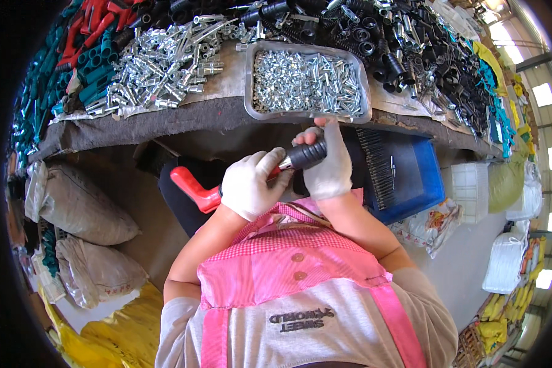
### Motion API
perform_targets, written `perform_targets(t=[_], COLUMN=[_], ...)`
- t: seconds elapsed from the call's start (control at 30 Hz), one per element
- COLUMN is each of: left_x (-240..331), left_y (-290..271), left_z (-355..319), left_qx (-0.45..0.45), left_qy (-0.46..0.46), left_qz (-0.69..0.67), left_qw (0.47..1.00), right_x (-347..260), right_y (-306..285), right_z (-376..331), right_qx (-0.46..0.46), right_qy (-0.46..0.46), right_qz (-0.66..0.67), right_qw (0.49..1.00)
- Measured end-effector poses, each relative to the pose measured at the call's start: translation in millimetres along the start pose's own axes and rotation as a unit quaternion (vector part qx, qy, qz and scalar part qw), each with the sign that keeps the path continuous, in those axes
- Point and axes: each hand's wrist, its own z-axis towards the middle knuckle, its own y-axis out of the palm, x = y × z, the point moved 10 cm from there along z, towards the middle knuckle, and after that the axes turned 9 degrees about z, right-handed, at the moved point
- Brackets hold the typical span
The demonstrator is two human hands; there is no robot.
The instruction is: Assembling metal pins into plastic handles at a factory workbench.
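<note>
Left hand (249, 184) is clamped on the red handle (193, 189); right hand (326, 165) grips the black sleeve (305, 154), partly seated below the metal tray (249, 92). Loose parts remain on the bench.

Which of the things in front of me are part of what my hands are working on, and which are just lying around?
In hand:
- left hand on the red handle
- right hand around the black grip sleeve
- metal tray of small silver parts, right above the hands

Lying about:
- green sleeves
- loose silver fittings
- black sleeves
- blue crate
- sacks
</note>
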Motion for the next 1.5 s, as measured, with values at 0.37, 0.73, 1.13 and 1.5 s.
perform_targets(t=[0.37, 0.73, 1.13, 1.5], left_x=[-11.8, -22.7, -176.7, -217.2], left_y=[-6.7, 44.9, 25.9, 440.1], left_z=[-0.5, -20.8, -40.1, -220.0], left_qx=[0.032, -0.201, 0.256, -0.121], left_qy=[-0.037, -0.219, -0.373, -0.667], left_qz=[-0.039, -0.485, -0.735, -0.633], left_qw=[0.998, 0.823, 0.505, 0.374], right_x=[-1.9, 13.2, -22.1, 91.0], right_y=[27.8, 35.9, 21.6, -109.0], right_z=[-5.7, -6.3, -66.6, -55.1], right_qx=[-0.039, -0.145, -0.282, -0.294], right_qy=[-0.081, -0.025, -0.028, 0.137], right_qz=[-0.116, -0.064, -0.620, -0.829], right_qw=[0.989, 0.987, 0.732, 0.455])
